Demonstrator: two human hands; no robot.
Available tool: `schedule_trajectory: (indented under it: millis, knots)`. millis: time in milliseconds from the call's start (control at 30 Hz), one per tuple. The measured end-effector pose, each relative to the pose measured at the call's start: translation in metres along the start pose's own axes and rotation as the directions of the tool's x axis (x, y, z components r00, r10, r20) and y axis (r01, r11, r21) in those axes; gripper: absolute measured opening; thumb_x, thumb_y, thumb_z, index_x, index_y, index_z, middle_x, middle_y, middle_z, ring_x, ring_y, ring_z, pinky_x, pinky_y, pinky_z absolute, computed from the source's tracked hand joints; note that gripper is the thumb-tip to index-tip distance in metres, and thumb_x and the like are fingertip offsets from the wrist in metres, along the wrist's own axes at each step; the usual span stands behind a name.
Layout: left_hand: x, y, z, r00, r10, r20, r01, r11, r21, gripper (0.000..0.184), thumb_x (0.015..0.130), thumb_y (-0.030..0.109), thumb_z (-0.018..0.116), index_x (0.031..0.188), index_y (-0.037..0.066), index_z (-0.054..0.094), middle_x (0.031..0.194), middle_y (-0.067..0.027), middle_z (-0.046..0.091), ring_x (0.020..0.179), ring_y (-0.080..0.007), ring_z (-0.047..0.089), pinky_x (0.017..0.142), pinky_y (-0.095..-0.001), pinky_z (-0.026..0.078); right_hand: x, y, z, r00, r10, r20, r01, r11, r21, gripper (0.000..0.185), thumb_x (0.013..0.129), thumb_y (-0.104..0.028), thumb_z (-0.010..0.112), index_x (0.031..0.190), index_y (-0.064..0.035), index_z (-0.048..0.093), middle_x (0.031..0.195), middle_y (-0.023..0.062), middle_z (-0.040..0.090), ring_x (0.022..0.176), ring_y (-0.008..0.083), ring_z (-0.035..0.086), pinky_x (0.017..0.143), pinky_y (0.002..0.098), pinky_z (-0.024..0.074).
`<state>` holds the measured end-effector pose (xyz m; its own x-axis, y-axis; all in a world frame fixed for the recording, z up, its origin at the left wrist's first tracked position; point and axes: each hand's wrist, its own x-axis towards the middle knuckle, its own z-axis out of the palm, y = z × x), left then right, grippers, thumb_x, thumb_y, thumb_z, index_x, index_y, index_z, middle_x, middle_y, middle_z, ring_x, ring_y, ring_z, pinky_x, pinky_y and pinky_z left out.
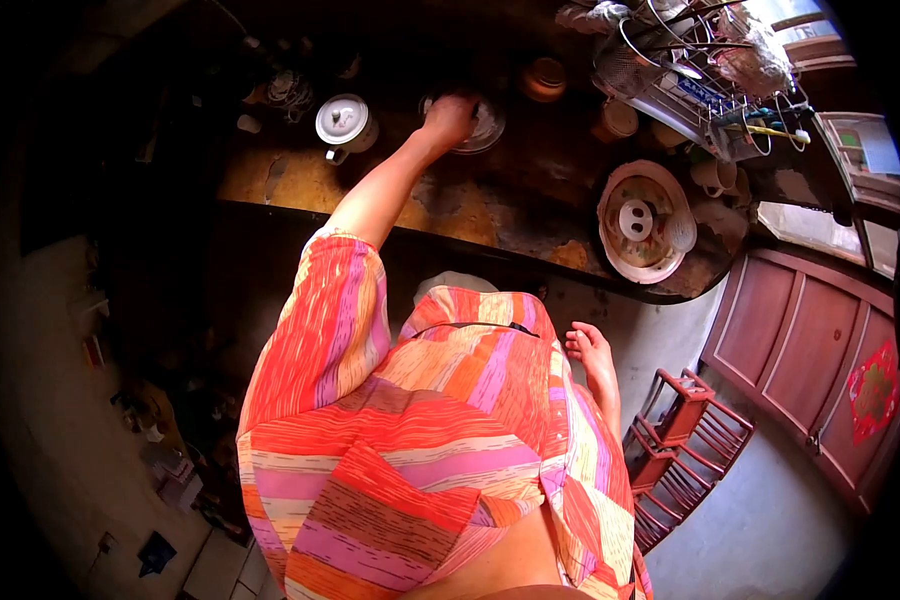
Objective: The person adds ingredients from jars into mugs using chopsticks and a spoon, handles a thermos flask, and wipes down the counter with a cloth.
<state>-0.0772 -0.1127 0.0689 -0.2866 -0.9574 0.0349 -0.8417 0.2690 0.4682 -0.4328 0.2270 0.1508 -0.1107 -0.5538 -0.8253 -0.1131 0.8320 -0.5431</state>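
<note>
My left hand [452, 119] reaches out over the dark worktop [360, 205] and rests on a round, shiny dish or lid [487, 128]. Its fingers look curled, and whatever they grip is hidden beneath them. Left of it stands a white enamel mug [355, 135] with its lid [343, 118] on. A brown jar [544, 80] is to the right of the dish, farther back. My right hand [592, 350] hangs low by my side, off the worktop, with loose fingers slightly apart and nothing in them.
An oval tray [615, 255] sits near the worktop's right end, with a white cup [713, 177] beside it. A wire rack [740, 85] full of utensils is at upper right. A red wooden chair [682, 410] stands near the brown door [800, 350].
</note>
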Motion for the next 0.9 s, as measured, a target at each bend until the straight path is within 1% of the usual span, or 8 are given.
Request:
schedule_trajectory:
  millis: [67,233,467,600,667,767,867,900]
  knots:
    - [-0.001,0.003,-0.001,0.999,-0.04,0.025,0.041,0.999,-0.033,0.04,0.07,0.014,0.06,0.109,0.01,0.062,0.108,-0.0177,0.061,0.103,-0.0374,0.056,0.086,-0.045,0.048,0.0,0.0,0.0,1.0,0.001,-0.007,-0.001,1.0,-0.002,0.027,0.095,-0.014,0.048,0.12,-0.0034,0.054,0.101,0.0067,0.063,0.084,0.0128,0.057,0.075,0.0272,0.0492]
    - [-0.005,0.004,0.0,0.998,-0.008,-0.062,0.009,1.0,0.003,0.043,0.069,0.018,0.064,0.111,0.012,0.061,0.119,-0.0124,0.056,0.112,-0.0329,0.051,0.088,-0.0447,0.047,0.003,0.004,0.0,1.0,-0.003,0.005,0.003,1.0,0.003,0.027,0.095,-0.015,0.049,0.119,-0.0037,0.054,0.101,0.0067,0.063,0.084,0.0131,0.057,0.075,0.0274,0.0494]
    - [-0.023,0.016,-0.009,0.995,0.037,-0.097,-0.024,0.991,0.13,0.054,0.065,0.018,0.071,0.118,0.013,0.057,0.122,-0.011,0.053,0.114,-0.0342,0.048,0.092,-0.0441,0.044,0.005,0.002,0.0,1.0,0.006,0.007,-0.006,1.0,0.02,0.027,0.095,-0.015,0.049,0.119,-0.0038,0.053,0.101,0.0067,0.063,0.085,0.0131,0.057,0.075,0.0275,0.0496]
    - [-0.049,0.046,-0.02,0.953,0.128,-0.276,-0.108,0.991,0.084,0.06,0.069,0.015,0.072,0.125,0.009,0.051,0.128,-0.0146,0.046,0.12,-0.0353,0.041,0.101,-0.0436,0.035,0.009,0.007,-0.007,1.0,-0.015,0.012,0.015,0.999,0.035,0.028,0.094,-0.015,0.051,0.12,-0.0047,0.054,0.101,0.0055,0.063,0.084,0.0122,0.057,0.073,0.0266,0.049]
    - [-0.072,0.074,-0.026,0.97,0.14,-0.199,-0.163,0.981,-0.104,0.056,0.078,0.017,0.069,0.128,0.009,0.047,0.132,-0.0166,0.043,0.123,-0.0378,0.038,0.102,-0.0461,0.034,0.0,0.0,-0.01,0.999,-0.031,-0.041,0.032,0.999,0.038,0.028,0.094,-0.016,0.053,0.119,-0.0047,0.054,0.1,0.0039,0.062,0.083,0.011,0.057,0.07,0.0253,0.0482]
    - [-0.119,0.096,0.011,0.952,0.291,-0.09,-0.305,0.917,-0.259,0.057,0.071,0.022,0.074,0.121,0.008,0.052,0.13,-0.0159,0.046,0.118,-0.0369,0.043,0.101,-0.0449,0.037,0.001,0.009,-0.04,0.983,-0.102,-0.15,0.108,0.994,0.034,0.029,0.09,-0.017,0.058,0.116,-0.0033,0.056,0.093,0.0026,0.062,0.078,0.0097,0.056,0.066,0.0241,0.0473]
    - [-0.165,0.123,0.037,0.897,0.318,0.307,-0.202,0.913,-0.354,0.031,0.076,0.028,0.072,0.091,0.002,0.067,0.112,-0.0143,0.06,0.105,-0.0328,0.053,0.089,-0.0416,0.044,0.013,0.007,-0.095,0.964,-0.071,-0.256,0.069,0.997,-0.015,0.032,0.087,-0.02,0.063,0.113,-0.0031,0.057,0.085,0.0021,0.061,0.072,0.0109,0.057,0.061,0.0255,0.0478]
    - [-0.174,0.133,0.04,0.891,0.282,0.355,-0.153,0.925,-0.349,0.027,0.08,0.027,0.068,0.085,0.001,0.068,0.108,-0.0135,0.062,0.101,-0.0317,0.055,0.087,-0.0401,0.045,0.025,0.011,-0.121,0.974,-0.035,-0.224,0.056,0.994,0.089,0.033,0.085,-0.022,0.066,0.11,-0.0031,0.058,0.083,0.0021,0.06,0.07,0.0113,0.057,0.059,0.0266,0.0481]
